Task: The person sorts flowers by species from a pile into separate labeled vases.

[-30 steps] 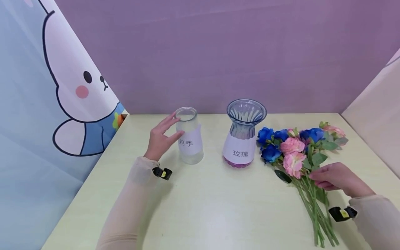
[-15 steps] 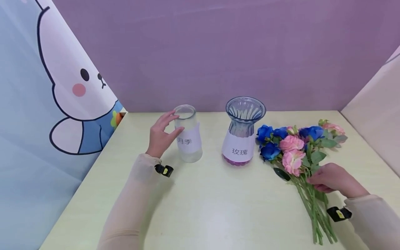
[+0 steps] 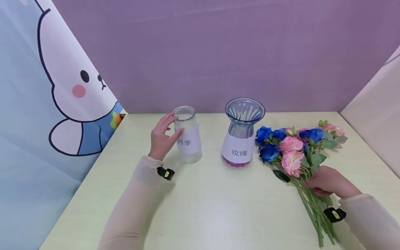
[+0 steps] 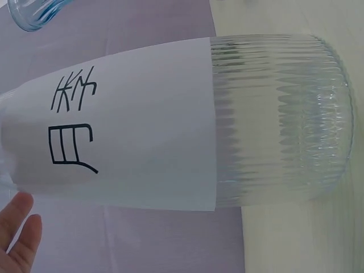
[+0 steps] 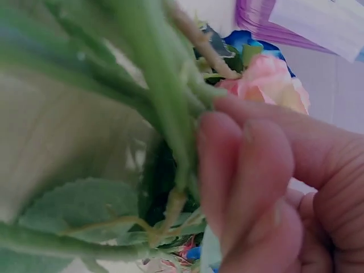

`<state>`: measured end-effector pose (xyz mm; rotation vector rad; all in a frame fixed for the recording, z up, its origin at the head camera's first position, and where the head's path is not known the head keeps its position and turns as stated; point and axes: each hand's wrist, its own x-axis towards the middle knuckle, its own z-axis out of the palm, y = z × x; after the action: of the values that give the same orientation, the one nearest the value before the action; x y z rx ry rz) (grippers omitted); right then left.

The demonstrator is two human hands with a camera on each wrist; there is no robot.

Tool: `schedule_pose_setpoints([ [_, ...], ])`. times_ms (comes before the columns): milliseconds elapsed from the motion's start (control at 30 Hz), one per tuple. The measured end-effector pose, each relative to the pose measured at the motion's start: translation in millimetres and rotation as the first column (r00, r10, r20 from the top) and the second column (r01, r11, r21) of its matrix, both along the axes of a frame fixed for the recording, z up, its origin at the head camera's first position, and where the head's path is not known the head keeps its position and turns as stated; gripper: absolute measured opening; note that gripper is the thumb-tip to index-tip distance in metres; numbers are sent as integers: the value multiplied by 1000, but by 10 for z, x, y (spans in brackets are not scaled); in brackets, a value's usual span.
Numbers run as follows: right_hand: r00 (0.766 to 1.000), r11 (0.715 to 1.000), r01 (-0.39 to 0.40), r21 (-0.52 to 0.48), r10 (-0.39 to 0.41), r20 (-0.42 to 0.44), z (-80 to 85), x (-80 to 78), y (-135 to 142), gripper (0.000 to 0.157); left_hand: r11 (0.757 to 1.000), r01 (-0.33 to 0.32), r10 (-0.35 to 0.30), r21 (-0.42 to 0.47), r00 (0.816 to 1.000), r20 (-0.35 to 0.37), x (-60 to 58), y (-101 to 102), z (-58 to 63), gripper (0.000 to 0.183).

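Observation:
My left hand (image 3: pixel 164 137) is at the left side of a clear glass vase (image 3: pixel 189 158), with fingertips right at its rim and the thumb before its white paper label (image 3: pixel 191 140). In the left wrist view, two of its fingertips (image 4: pixel 17 211) show by the ribbed vase (image 4: pixel 284 125). At the right, my right hand (image 3: pixel 331 181) pinches green flower stems (image 5: pixel 162 85) between thumb and fingers, just below the blooms. The bunch lying there has pink flowers (image 3: pixel 292 162) and blue flowers (image 3: pixel 269 152). How many stems the right hand holds I cannot tell.
A blue fluted glass vase (image 3: pixel 245 119) with a purple base and a white label (image 3: pixel 239 149) stands between the clear vase and the flowers. The pale table (image 3: pixel 218 208) meets a purple cloth backdrop (image 3: pixel 212 59) behind, with a cartoon-printed cloth (image 3: pixel 28 166) at the left.
My right hand has shifted slightly left over the stems, and their lower ends have moved a little. The left hand stays by the clear vase, nearly still.

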<state>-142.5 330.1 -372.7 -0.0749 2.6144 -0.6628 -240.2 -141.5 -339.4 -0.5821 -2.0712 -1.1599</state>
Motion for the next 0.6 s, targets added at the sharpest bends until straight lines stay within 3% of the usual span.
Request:
schedule_pose_setpoints([
  [300, 990, 975, 141, -172, -141, 12, 10, 4, 56, 31, 1000, 0, -1, -23, 1000, -19, -12, -8, 16, 37],
  [600, 981, 944, 180, -275, -192, -15, 53, 41, 97, 24, 999, 9, -8, -39, 1000, 16, -10, -21, -15, 35],
])
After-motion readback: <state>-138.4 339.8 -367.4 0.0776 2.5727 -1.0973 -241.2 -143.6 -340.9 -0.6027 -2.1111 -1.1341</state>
